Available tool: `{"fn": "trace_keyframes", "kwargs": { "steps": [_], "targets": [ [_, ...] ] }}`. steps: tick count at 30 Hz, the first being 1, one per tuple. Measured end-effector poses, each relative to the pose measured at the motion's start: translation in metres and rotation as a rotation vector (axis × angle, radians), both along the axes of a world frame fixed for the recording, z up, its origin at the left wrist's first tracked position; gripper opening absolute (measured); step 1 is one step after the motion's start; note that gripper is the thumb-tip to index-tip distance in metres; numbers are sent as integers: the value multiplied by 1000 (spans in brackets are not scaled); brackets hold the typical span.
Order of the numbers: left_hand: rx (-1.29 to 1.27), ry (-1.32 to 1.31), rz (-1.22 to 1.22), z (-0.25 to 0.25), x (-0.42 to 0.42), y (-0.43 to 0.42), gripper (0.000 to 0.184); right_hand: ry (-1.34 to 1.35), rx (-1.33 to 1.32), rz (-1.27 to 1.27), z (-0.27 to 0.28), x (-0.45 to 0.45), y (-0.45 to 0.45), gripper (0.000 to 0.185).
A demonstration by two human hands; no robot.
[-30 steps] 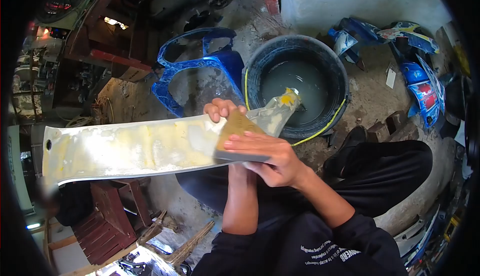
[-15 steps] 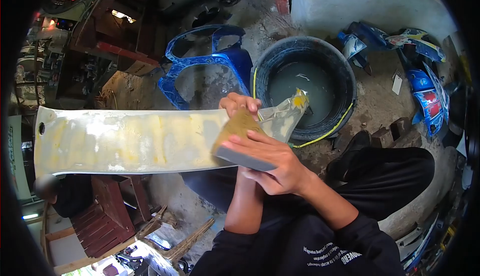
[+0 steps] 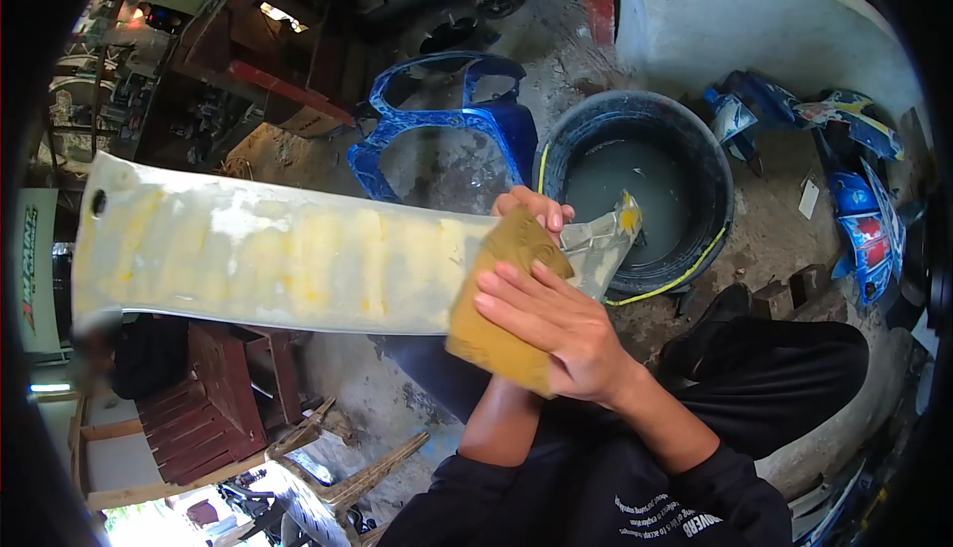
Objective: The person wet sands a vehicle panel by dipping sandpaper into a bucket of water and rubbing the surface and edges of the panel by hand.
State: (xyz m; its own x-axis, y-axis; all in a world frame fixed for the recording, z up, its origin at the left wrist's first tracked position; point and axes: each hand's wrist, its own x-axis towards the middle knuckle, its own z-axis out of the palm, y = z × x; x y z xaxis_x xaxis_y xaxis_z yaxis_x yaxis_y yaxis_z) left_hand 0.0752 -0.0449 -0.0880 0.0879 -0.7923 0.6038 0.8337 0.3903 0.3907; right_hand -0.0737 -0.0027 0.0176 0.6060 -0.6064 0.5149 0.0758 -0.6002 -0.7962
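Observation:
A long panel [image 3: 268, 249], patched in cream, white and yellow, stretches from the far left to the bucket, its narrow end over the water. From underneath, my left hand [image 3: 536, 207] grips it, fingertips curled over the far edge. My right hand [image 3: 566, 324] holds a folded tan sheet of sandpaper [image 3: 501, 339] against the panel near its narrow right end, fingers laid along the sheet. The sandpaper and right hand hide part of the panel and most of my left hand.
A black bucket [image 3: 717, 140] of cloudy water with a yellow strip stands beyond the panel. Blue motorcycle fairings lie on the floor, one frame-like piece [image 3: 516, 135] behind the panel and several [image 3: 864, 219] at right. A wooden slatted piece [image 3: 213, 408] is at lower left.
My right hand has turned the sandpaper, so its tan face shows more and its grey edge is gone from sight. The panel's left end sits higher, and the whole view has shifted.

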Motion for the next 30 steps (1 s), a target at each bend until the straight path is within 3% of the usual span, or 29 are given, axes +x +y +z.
{"fn": "trace_keyframes", "kwargs": {
  "steps": [7,9,15,25,30],
  "targets": [
    [-43,13,-45,10,3,-5,14,56,36,-10,-40,-42,10,46],
    [-111,-25,-189,9,6,-13,14,50,-59,-20,-23,-35,7,51],
    [-127,-17,-284,9,4,-21,21,-108,-93,77,35,17,-13,67],
    [-1,45,-163,5,3,-5,19,-33,-81,5,-28,-22,0,69],
    [-43,-22,-135,0,5,-14,18,-94,-4,56,9,4,-4,74]
  ]
}}
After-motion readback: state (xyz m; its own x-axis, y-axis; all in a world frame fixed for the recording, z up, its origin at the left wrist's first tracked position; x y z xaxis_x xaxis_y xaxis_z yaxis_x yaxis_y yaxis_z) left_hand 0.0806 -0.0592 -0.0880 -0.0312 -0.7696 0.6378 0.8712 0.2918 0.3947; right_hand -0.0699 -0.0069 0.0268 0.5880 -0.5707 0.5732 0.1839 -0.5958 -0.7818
